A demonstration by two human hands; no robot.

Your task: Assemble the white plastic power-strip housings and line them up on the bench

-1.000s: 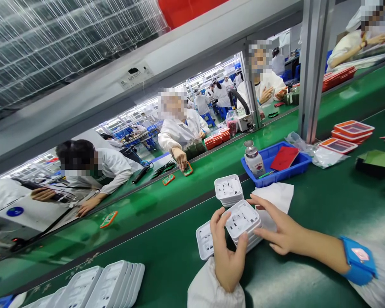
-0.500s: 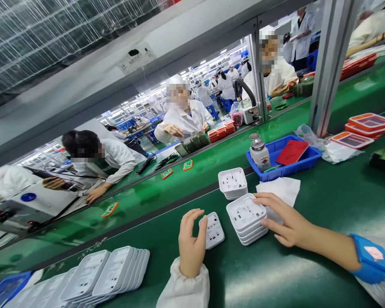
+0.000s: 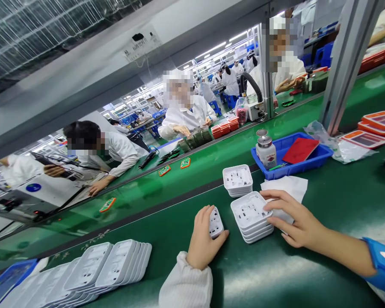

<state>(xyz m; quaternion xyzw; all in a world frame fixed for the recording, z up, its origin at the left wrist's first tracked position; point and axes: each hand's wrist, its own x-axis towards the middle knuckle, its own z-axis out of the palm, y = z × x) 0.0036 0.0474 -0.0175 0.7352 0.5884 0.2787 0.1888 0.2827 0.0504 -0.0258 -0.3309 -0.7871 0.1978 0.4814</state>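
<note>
My left hand [image 3: 207,237] curls around a single white plastic housing [image 3: 216,222] lying on the green bench, thumb at its near corner and fingers over its far left side. Those fingers hide much of the housing. My right hand [image 3: 300,220] rests its spread fingers against the right edge of a short stack of white plastic housings [image 3: 248,209]. Just behind stands another stack of the same housings [image 3: 237,177]. Small slots and posts show inside the top ones. A white sheet [image 3: 295,188] lies partly under my right hand.
Overlapping rows of white housings [image 3: 115,265] lie at lower left beside a blue tray [image 3: 19,273]. Behind the stacks, a blue tray [image 3: 322,154] holds a dispenser bottle [image 3: 265,152] and a red booklet [image 3: 300,149]. A green conveyor [image 3: 141,186] carries orange-edged boards; co-workers sit beyond.
My left hand has moved right and closed over the single housing, its thumb now at the near corner. My right hand stays at the stack's edge. The view has shifted slightly.
</note>
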